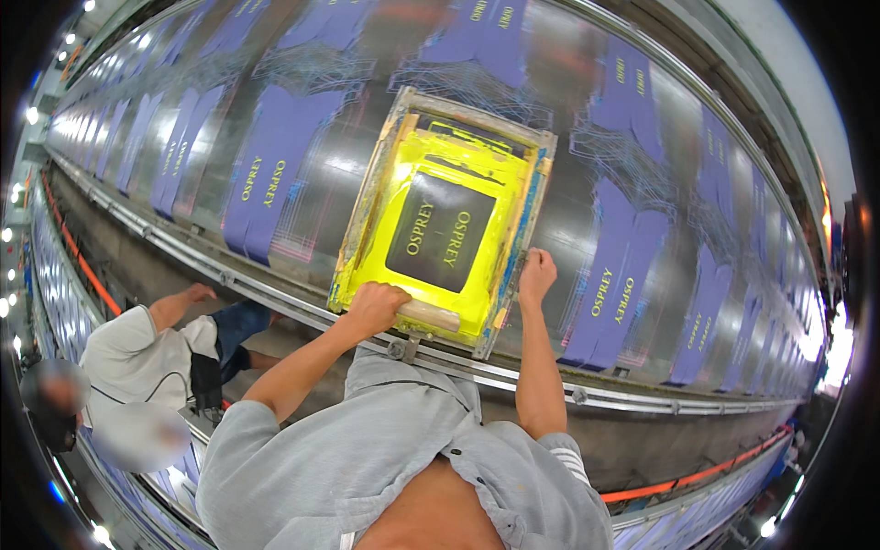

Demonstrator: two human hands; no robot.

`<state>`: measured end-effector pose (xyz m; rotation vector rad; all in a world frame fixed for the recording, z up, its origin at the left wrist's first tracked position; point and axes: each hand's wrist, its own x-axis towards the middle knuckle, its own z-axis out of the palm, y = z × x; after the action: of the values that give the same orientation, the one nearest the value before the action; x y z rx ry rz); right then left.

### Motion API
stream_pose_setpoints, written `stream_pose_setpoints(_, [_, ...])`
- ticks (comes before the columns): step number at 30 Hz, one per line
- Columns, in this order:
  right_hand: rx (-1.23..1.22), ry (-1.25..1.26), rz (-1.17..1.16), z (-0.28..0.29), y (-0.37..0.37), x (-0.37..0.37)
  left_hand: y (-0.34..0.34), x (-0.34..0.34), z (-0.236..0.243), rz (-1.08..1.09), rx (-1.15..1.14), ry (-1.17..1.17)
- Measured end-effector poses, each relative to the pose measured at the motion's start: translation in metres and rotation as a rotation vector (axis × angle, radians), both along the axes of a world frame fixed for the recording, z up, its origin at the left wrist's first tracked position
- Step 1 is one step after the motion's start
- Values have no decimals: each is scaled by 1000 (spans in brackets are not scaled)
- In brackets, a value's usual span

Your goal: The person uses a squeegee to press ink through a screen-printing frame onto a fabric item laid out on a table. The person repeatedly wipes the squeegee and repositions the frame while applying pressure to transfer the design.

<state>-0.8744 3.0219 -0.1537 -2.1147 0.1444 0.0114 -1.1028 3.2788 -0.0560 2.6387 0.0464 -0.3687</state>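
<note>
A wooden-framed printing screen [385, 151] coated in bright yellow ink lies on a long shiny table [559, 202], with a dark rectangular patch with lettering at its centre. My left hand [376, 307] is closed around the pale wooden handle of a squeegee [431, 316] at the screen's near edge. My right hand [536, 273] grips the screen's right side rail near the lower corner. Purple fabric pieces [266, 179] with yellow print lie flat on both sides of the screen.
Purple fabric pieces run in rows along the whole table, including to the right [614, 284]. A metal rail [513, 376] edges the table's near side. Another person in a white shirt [137, 367] is at the left in the aisle. An orange strip [697, 475] runs below.
</note>
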Motion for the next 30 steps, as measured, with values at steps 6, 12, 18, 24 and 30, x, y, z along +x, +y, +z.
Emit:
stream_pose_setpoints(6, [-150, 7, -28, 9, 10, 1, 12, 14, -30, 19, 17, -154])
stream_pose_setpoints(12, [-329, -460, 271, 36, 49, 37, 54, 156, -33, 25, 115, -114])
stream_pose_setpoints(18, [-640, -109, 1081, 117, 144, 129, 87, 280, -19, -30, 157, -127])
stream_pose_setpoints(24, [-737, -119, 1052, 83, 139, 71, 67, 224, -27, -9, 119, -79])
stream_pose_setpoints(30, [-595, -164, 1092, 79, 82, -92, 11, 53, -22, 2, 19, -41])
